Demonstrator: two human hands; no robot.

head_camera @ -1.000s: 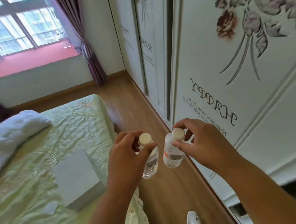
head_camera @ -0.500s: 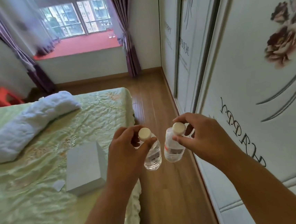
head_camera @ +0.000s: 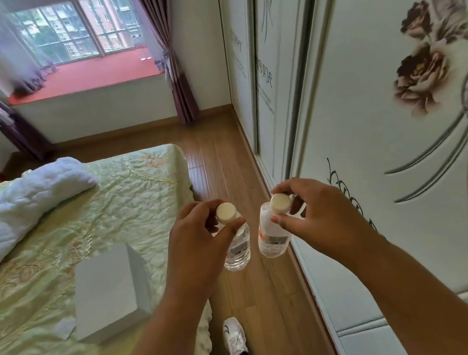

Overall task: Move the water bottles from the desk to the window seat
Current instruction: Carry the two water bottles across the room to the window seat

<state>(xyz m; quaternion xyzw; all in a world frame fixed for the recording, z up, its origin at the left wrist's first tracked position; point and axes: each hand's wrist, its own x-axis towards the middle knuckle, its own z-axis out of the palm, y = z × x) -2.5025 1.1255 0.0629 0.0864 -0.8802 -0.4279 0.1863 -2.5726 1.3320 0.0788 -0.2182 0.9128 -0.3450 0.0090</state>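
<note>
Above floor: left hand (head_camera: 196, 246) pinches bottle (head_camera: 238, 248) neck, right hand (head_camera: 317, 223) second bottle (head_camera: 271, 241); labels unreadable.

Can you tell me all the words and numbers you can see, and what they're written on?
None can be read for sure.
Dark curly lettering on the near wardrobe door: cut off by the right hand and stretched, not legible.
Lettering on the farther wardrobe doors: too blurred.
Label on the left bottle, held by the left hand: small print, too small.
Label on the right bottle: red mark and print, too small.
</note>
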